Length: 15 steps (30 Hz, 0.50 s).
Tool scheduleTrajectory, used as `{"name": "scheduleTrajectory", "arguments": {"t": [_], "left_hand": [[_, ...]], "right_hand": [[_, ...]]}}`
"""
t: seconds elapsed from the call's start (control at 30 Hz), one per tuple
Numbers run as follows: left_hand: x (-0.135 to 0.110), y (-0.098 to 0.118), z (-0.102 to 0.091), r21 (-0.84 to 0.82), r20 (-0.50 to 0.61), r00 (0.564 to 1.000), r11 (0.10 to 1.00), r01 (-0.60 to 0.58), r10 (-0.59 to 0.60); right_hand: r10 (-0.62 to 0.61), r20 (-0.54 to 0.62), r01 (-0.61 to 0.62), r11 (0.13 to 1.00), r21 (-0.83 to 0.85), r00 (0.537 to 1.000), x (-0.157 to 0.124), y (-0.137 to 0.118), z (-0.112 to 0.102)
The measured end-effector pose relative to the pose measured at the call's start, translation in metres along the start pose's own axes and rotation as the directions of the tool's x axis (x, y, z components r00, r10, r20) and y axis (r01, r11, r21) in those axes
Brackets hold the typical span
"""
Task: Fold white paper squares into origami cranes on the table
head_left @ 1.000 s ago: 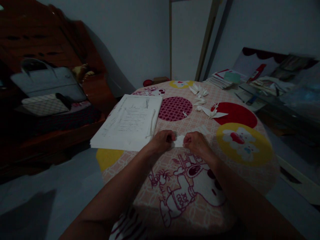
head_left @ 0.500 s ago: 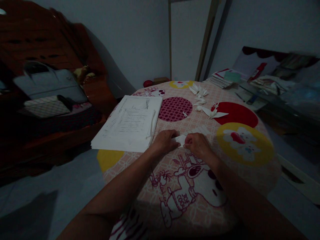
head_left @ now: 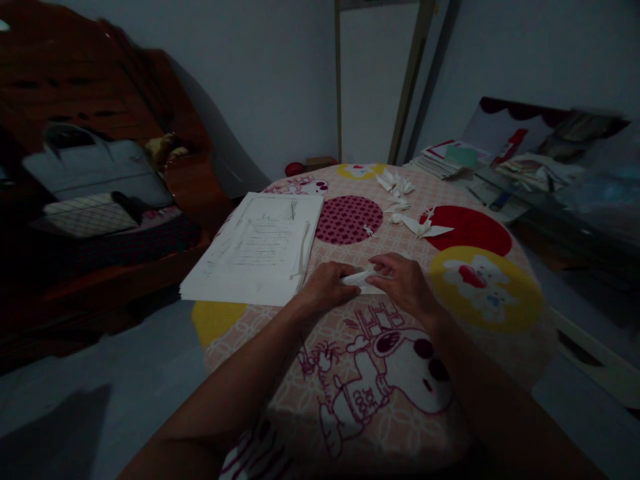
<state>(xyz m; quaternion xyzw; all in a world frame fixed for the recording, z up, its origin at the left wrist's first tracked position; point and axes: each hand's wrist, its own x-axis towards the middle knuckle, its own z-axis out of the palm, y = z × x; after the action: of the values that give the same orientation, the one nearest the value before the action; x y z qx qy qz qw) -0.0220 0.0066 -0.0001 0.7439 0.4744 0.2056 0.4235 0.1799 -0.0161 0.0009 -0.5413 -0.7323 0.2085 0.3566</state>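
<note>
Both my hands are at a small piece of folded white paper (head_left: 358, 278) above the middle of the patterned tablecloth (head_left: 300, 393). My left hand (head_left: 330, 285) pinches its left end between thumb and fingers. At the right end, my right hand (head_left: 401, 280) is bent round the paper with thumb and fingertips on it. Part of the paper is hidden behind the fingers, and its exact folds are too dim to make out. Beyond my hands lie several folded white paper birds (head_left: 425, 228), some on the red circle of the cloth.
Left of my hands lies a stack of printed paper sheets (head_left: 255, 247), with a thin paper strip on top. A wooden chair (head_left: 185, 193) holding bags stands at the left. Piled papers (head_left: 440, 160) and a glass-topped surface (head_left: 520, 193) are at the right.
My right hand has shifted slightly right and its fingers have opened out a little. More of the white paper shows beneath it. My left hand stays on its end.
</note>
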Motion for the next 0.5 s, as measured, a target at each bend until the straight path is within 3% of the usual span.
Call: {"name": "scheduleTrajectory", "arguments": {"t": [0.07,0.2,0.3,0.4,0.5], "left_hand": [[0.002,-0.001,-0.002,-0.101,-0.017,1.0,0.995,-0.003,0.001],[0.006,-0.003,-0.007,-0.404,-0.095,0.995,0.912,-0.064,0.028],[0.008,-0.005,-0.008,-0.596,-0.155,0.987,0.8,-0.071,-0.028],[0.01,-0.005,-0.004,-0.66,-0.224,0.972,0.746,-0.093,-0.077],[0.01,-0.002,0.002,-0.701,-0.207,0.975,0.708,-0.092,-0.078]], "right_hand": [[0.091,0.076,-0.104,0.979,0.174,0.993,0.002,0.001,0.002],[0.267,0.181,-0.319,0.849,0.421,0.947,0.001,0.002,0.003],[0.317,0.317,-0.438,0.766,0.47,0.894,-0.002,0.001,0.001],[0.349,0.465,-0.561,0.68,0.471,0.814,-0.005,-0.004,0.002],[0.38,0.484,-0.609,0.594,0.525,0.788,-0.007,-0.009,0.004]]}}
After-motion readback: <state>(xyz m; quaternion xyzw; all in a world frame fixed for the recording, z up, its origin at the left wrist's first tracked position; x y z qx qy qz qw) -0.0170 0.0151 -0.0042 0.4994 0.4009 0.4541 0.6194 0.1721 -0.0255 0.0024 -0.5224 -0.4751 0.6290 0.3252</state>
